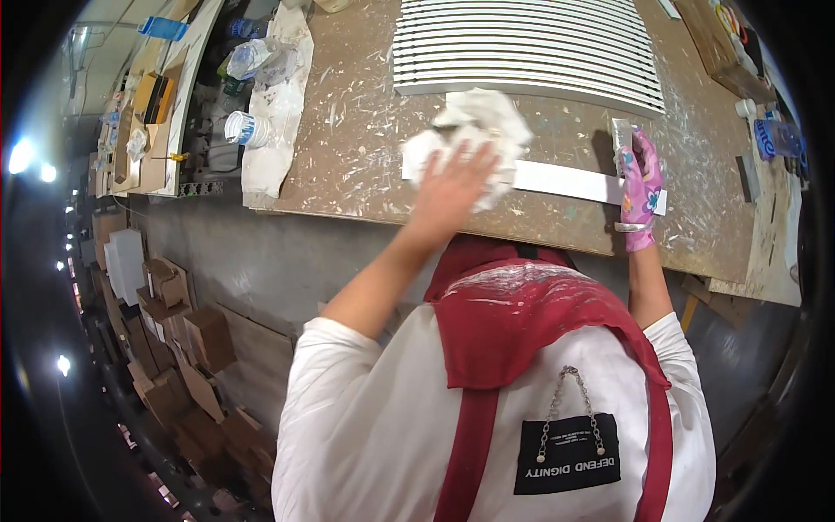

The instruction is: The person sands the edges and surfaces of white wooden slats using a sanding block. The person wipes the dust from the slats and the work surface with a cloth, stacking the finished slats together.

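My bare left hand (454, 184) lies with fingers spread on a crumpled white cloth (487, 122). That cloth covers part of a narrow white slat (565, 181) lying along the near side of the worktable (348, 139). At the slat's right end, my right hand (642, 178) wears a pink glove with a flower pattern. Its fingers are closed around a scraper (622, 135), whose flat greyish blade points away from me; its handle is hidden by the glove.
Beyond the cloth lies a row of white slats (526, 52). Stained paper with a white cup (246, 129) and plastic bottles is on the left. A wooden box (726, 48) and a blue-labelled bottle (777, 139) stand on the right. Cardboard boxes (209, 337) are on the floor at left.
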Motion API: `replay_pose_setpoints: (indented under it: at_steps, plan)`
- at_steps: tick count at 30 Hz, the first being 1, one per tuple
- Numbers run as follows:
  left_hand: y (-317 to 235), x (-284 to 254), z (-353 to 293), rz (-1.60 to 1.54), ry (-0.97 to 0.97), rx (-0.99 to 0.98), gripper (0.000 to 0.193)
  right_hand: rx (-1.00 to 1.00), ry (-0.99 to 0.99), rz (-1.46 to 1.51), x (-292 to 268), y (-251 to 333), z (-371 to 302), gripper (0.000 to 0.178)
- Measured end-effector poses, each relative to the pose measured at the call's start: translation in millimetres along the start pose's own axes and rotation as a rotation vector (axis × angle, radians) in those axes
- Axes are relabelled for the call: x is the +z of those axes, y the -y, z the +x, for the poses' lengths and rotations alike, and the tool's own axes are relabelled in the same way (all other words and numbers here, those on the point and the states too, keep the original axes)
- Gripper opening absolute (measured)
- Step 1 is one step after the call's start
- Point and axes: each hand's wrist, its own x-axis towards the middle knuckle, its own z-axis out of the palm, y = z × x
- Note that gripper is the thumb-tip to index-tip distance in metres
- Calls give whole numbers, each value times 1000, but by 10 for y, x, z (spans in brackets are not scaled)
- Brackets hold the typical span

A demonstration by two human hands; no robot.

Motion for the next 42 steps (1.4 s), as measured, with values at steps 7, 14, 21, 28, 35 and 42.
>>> replay_pose_setpoints:
  at_steps: [7, 14, 21, 28, 35, 42]
  plan:
    - [1395, -459, -774, -10, -105, -483, 33, 11, -20, -83, 46, 12, -1, 40]
    - [176, -234, 65, -181, -21, 20, 33, -10, -11, -31, 141, 124, -38, 44]
    - [1445, -337, -600, 21, -170, -551, 26, 36, -14, 35, 140, 128, -61, 45]
    - [465, -276, 3, -141, -164, -9, 32, -120, 3, -273, 74, 86, 3, 38]
    - [1399, -580, -351, -153, -88, -415, 30, -47, 37, -87, 54, 153, -38, 40]
    - [1078, -550, 180, -205, 351, 40, 39, -11, 44, -175, 127, 322, -81, 39]
